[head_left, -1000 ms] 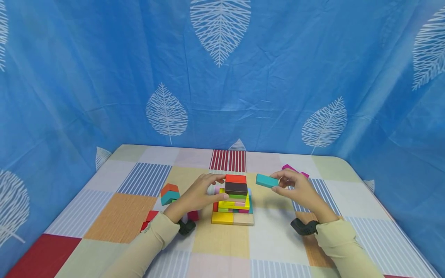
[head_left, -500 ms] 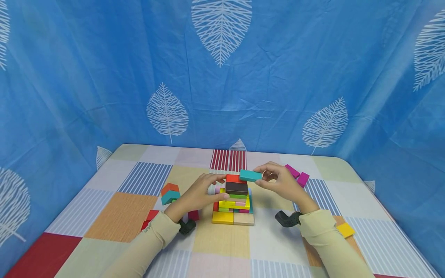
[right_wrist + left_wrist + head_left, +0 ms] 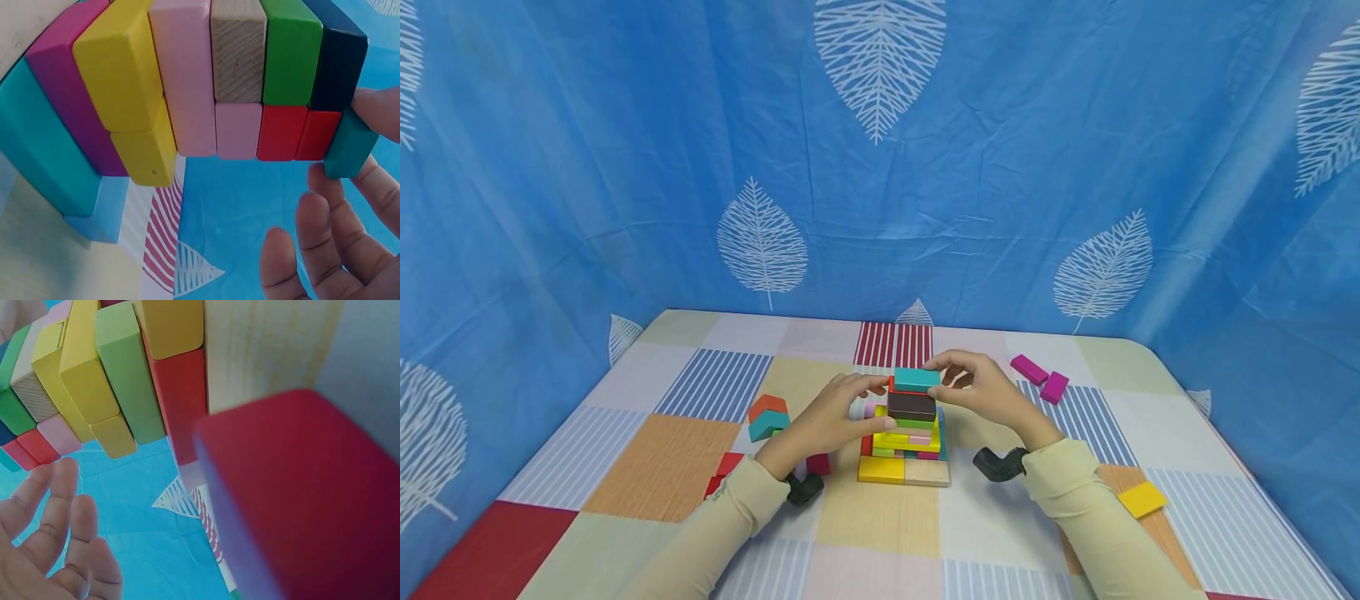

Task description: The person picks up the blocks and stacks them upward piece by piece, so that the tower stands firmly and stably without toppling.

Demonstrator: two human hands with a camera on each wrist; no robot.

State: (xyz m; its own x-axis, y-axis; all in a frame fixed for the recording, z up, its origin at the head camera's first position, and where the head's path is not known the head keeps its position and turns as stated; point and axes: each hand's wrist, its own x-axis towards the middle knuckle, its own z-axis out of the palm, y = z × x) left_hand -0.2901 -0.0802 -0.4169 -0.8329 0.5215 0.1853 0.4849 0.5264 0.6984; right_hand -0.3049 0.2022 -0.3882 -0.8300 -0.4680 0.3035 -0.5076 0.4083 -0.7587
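Observation:
A tower of colored wooden blocks [image 3: 912, 406] stands mid-table, with yellow and plain wood blocks at its foot. My right hand [image 3: 977, 387] pinches a teal block [image 3: 916, 379] between thumb and fingers at its right end. In the right wrist view, this teal block [image 3: 350, 145] lies against the red blocks [image 3: 319, 134] at the tower's top, its face flush or nearly so. At the tower's left side, my left hand [image 3: 835, 417] has its thumb near the front and its fingertips at the upper red block. The left wrist view shows those fingers [image 3: 64, 478] extended and lightly touching.
Orange and teal house-shaped blocks [image 3: 767, 421] and several red blocks [image 3: 728, 464] lie left of the tower. Two magenta blocks [image 3: 1054, 387] rest at the back right. A yellow block [image 3: 1142, 499] lies beside the right forearm. A blue leaf-print curtain [image 3: 1000, 167] surrounds the table.
My right hand has carried the teal block leftward from beside the tower onto its top, above the red layer. The left hand has stayed in place at the tower's side.

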